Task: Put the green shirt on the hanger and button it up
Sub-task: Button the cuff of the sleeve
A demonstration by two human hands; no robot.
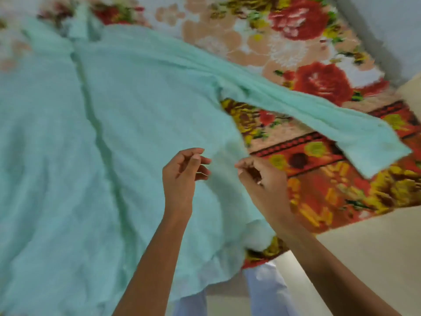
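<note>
Green shirt (141, 115) is lying spread flat on the floral blanket (307, 71), one sleeve (330, 115) stretching right. Left hand (182, 172) and right hand (262, 176) are hovering over its edge, fingers loosely curled, gripping nothing.

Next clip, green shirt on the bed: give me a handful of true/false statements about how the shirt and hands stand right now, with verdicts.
1. The green shirt lies spread on a floral bedspread. True.
2. A hanger is plainly visible inside the shirt. False: no hanger shows.
3. One sleeve stretches out to the right across the bedspread. True.
4. The left hand clutches a bunched handful of fabric. False: its fingers are loosely curled above the shirt, gripping nothing visible.
5. The right hand is near the shirt's right side edge. True.
</note>
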